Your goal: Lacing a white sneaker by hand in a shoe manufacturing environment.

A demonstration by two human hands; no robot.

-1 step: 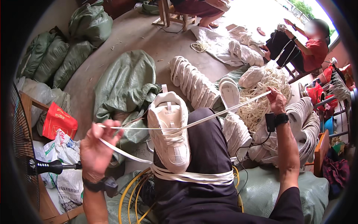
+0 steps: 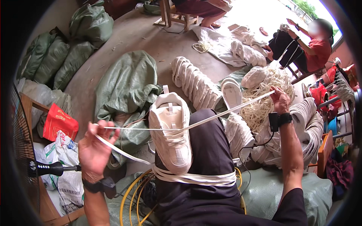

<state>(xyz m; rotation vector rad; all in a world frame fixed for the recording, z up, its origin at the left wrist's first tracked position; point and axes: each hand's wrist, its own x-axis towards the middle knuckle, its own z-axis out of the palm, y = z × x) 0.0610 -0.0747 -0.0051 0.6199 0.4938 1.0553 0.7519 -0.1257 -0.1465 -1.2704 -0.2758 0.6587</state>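
Observation:
A cream sneaker [image 2: 162, 145] rests on my leg, toe toward me, with its lower eyelets laced. A flat white shoelace [image 2: 226, 112] runs from it to both sides, pulled taut. On the left, my left hand [image 2: 94, 150] pinches one end between thumb and fingers, and a loose length droops from it toward my thigh. My right hand [image 2: 281, 101], at the right, is closed on the other end. Several white laces [image 2: 200, 178] are looped around my dark-trousered thigh below the sneaker's toe.
Nested cream shoes [image 2: 194, 83] and a heap of loose laces [image 2: 266, 101] lie ahead and right. A green woven sack [image 2: 126, 86] stands ahead left. At far left are a fan [image 2: 26, 150] and a red bag [image 2: 60, 122]. A seated person [image 2: 315, 52] works at the upper right.
My left hand has moved slightly to the left, drawing its lace end along. The right hand and the sneaker look nearly still.

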